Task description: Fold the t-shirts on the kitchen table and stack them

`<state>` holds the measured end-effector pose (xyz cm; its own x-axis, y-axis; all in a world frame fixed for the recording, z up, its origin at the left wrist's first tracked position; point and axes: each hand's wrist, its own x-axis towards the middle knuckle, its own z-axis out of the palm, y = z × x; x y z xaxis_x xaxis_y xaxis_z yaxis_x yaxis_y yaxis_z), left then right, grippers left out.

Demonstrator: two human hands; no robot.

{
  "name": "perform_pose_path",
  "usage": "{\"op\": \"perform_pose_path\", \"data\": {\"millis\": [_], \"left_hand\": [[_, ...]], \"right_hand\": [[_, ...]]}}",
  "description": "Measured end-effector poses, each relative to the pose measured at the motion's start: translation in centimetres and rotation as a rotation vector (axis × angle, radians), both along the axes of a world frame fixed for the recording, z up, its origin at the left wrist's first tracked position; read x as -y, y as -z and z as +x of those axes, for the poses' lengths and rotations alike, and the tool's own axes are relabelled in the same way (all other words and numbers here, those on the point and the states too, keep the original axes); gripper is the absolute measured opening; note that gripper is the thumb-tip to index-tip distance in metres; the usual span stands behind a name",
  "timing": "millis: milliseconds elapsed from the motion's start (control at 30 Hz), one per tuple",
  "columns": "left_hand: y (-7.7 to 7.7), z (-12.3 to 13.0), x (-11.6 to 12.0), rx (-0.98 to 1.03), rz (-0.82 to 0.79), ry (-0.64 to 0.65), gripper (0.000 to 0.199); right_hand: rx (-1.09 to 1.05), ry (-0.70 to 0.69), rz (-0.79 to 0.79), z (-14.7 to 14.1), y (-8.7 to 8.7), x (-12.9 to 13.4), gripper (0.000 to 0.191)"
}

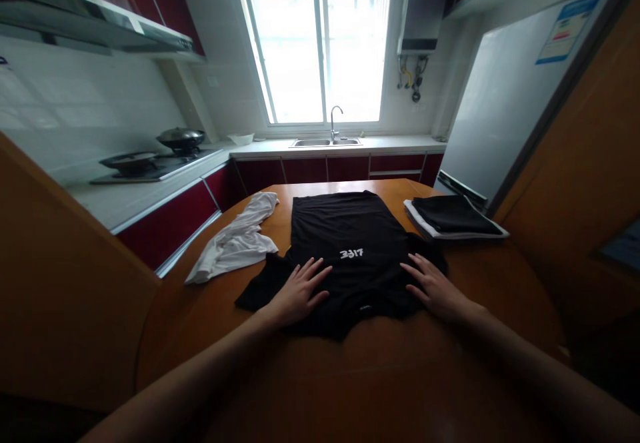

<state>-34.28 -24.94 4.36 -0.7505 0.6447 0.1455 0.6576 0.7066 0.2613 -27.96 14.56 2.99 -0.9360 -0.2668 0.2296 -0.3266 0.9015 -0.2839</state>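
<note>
A black T-shirt (345, 223) with white lettering on its chest lies spread on the wooden table (380, 390), its neckline towards me. My left hand (300, 290) rests flat on the shirt near its left sleeve, fingers spread. On the other side my right hand (433, 286) lies on the shirt near the right sleeve, its fingers also apart. Neither hand grips the cloth. To the left is a crumpled white garment (235, 240). A stack of folded clothes (453, 216), black on top with white beneath, sits at the right.
Behind the table runs a counter (270, 146) with a sink (313, 142) and tap under the window. Two pans, one a lidded wok (181, 138), stand on the stove at the left. A fridge (505, 96) stands at the right.
</note>
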Motion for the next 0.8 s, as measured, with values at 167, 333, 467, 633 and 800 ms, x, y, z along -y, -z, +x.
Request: {"op": "perform_pose_path", "data": {"millis": [167, 333, 467, 633, 800], "left_hand": [[-0.2, 2.0, 2.7, 0.01, -0.13, 0.121, 0.066], [-2.0, 6.1, 4.9, -0.046, -0.053, 0.189, 0.058], [-3.4, 9.8, 4.9, -0.018, 0.051, 0.345, 0.042], [-3.6, 11.8, 4.1, -0.047, 0.001, 0.527, 0.024], [-2.8, 11.5, 4.0, -0.188, 0.083, 0.527, 0.02]], "right_hand": [[0.15, 0.116, 0.11, 4.2, 1.6, -0.4, 0.079], [0.071, 0.032, 0.098, 9.8, 0.4, 0.9, 0.069], [-0.012, -0.198, -0.047, 11.6, -2.6, 3.1, 0.034], [-0.063, -0.521, -0.007, 12.1, -3.1, 6.0, 0.013], [-0.194, -0.544, 0.02, 11.5, -1.9, 6.5, 0.019]]}}
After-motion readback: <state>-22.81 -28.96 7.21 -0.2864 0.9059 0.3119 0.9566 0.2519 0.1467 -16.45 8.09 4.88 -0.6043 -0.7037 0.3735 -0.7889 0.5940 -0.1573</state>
